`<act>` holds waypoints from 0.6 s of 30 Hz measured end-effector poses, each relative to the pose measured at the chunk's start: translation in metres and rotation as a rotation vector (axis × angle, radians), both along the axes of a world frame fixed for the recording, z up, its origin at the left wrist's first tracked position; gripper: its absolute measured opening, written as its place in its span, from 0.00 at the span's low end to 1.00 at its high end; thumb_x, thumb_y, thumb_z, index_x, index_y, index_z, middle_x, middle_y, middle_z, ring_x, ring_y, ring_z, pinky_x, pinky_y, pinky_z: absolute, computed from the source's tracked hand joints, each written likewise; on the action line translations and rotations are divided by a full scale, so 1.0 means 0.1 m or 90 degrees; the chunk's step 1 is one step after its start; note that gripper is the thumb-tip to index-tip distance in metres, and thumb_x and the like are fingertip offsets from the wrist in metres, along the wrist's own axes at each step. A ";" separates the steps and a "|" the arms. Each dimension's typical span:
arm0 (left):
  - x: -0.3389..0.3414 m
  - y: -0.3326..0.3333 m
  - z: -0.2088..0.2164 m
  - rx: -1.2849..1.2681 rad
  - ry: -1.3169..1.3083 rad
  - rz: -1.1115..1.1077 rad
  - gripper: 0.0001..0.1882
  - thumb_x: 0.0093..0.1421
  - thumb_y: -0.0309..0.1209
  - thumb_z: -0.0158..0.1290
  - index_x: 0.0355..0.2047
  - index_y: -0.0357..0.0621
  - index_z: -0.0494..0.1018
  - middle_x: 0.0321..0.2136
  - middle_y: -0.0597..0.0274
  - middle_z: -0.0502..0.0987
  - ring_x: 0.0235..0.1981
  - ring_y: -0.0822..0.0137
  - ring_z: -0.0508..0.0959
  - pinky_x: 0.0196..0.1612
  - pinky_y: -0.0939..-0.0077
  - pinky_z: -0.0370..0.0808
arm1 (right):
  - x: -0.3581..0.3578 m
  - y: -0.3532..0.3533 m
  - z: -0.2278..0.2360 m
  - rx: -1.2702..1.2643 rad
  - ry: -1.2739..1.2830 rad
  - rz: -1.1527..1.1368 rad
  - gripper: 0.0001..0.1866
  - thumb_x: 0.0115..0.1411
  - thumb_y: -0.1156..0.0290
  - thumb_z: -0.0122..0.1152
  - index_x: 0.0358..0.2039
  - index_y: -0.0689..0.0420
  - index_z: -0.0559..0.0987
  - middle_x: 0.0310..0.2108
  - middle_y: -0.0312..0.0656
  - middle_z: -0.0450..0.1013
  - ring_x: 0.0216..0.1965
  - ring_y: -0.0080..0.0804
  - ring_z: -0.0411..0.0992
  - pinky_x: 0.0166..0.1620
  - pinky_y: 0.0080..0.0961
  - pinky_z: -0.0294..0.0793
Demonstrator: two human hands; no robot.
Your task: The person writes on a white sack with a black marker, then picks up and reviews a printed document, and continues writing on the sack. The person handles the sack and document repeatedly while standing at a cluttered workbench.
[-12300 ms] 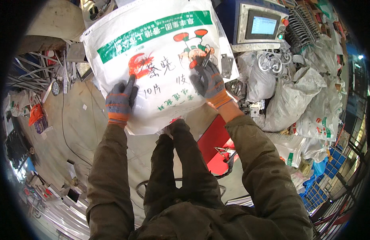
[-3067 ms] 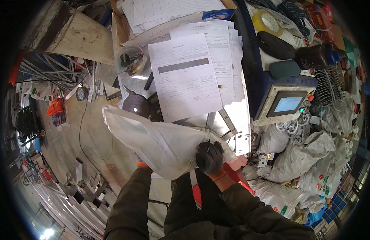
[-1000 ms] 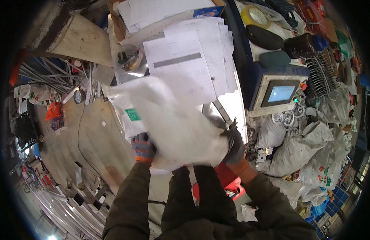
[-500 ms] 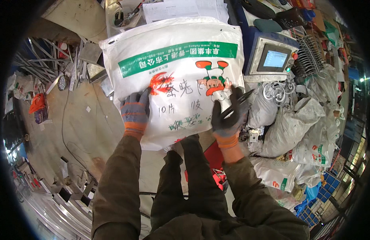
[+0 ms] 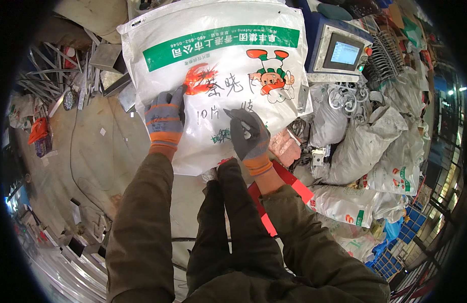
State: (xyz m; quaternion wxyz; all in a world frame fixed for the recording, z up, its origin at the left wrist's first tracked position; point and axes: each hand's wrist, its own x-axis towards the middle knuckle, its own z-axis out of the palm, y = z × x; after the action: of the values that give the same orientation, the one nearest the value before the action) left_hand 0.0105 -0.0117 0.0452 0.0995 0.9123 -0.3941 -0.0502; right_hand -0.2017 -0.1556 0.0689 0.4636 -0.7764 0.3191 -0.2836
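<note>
A white plastic sack (image 5: 195, 154) with a green printed band, a cartoon figure and black handwriting lies before me. My left hand (image 5: 165, 118), in a grey and orange work glove, rests flat on its left side with the thumb turned inward. Over the lower middle of the sack, close to the handwriting, is my right hand (image 5: 250, 134) in a matching glove. Its fingers are closed around a dark marker pen, mostly hidden by the glove.
A control box (image 5: 343, 53) with a lit screen stands to the right of the sack. Stuffed plastic bags (image 5: 357, 146) and curled metal scrolls (image 5: 347, 98) crowd the right side. Metal strips (image 5: 51, 76) pile up at the left, and a thin cable (image 5: 74, 161) crosses the floor.
My right hand has moved left from the sack's right edge to its lower middle, uncovering the cartoon figure. The sack sits slightly higher in view. My left hand stays at its left side.
</note>
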 end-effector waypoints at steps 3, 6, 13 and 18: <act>0.00 -0.01 0.01 -0.007 -0.015 -0.002 0.32 0.67 0.32 0.60 0.71 0.74 0.79 0.49 0.62 0.82 0.53 0.54 0.84 0.60 0.51 0.77 | 0.02 0.01 -0.04 0.052 0.049 -0.019 0.13 0.68 0.74 0.72 0.52 0.57 0.87 0.47 0.49 0.86 0.44 0.46 0.87 0.50 0.37 0.87; 0.00 -0.01 0.00 -0.005 -0.014 0.000 0.32 0.66 0.33 0.61 0.71 0.74 0.79 0.49 0.62 0.82 0.52 0.54 0.84 0.60 0.50 0.77 | 0.02 0.05 -0.06 0.046 0.044 -0.041 0.12 0.69 0.74 0.72 0.52 0.58 0.86 0.46 0.49 0.86 0.45 0.46 0.87 0.50 0.37 0.87; 0.01 0.00 -0.02 0.002 -0.006 -0.005 0.38 0.63 0.28 0.61 0.73 0.74 0.77 0.51 0.58 0.82 0.55 0.48 0.84 0.59 0.46 0.78 | 0.02 0.04 -0.11 0.040 0.000 -0.059 0.12 0.71 0.74 0.71 0.53 0.59 0.84 0.43 0.44 0.85 0.42 0.34 0.85 0.48 0.31 0.85; 0.01 0.00 0.00 -0.022 0.009 -0.003 0.38 0.62 0.27 0.62 0.73 0.73 0.77 0.51 0.57 0.82 0.54 0.48 0.84 0.58 0.47 0.78 | -0.02 0.02 -0.13 0.045 0.054 -0.041 0.13 0.68 0.73 0.72 0.52 0.58 0.86 0.45 0.49 0.85 0.45 0.48 0.86 0.50 0.39 0.86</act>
State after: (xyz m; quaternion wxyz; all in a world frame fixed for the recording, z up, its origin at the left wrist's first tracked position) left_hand 0.0115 -0.0114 0.0453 0.1182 0.9092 -0.3961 -0.0503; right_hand -0.2035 -0.1536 0.0558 0.4672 -0.7601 0.3735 -0.2538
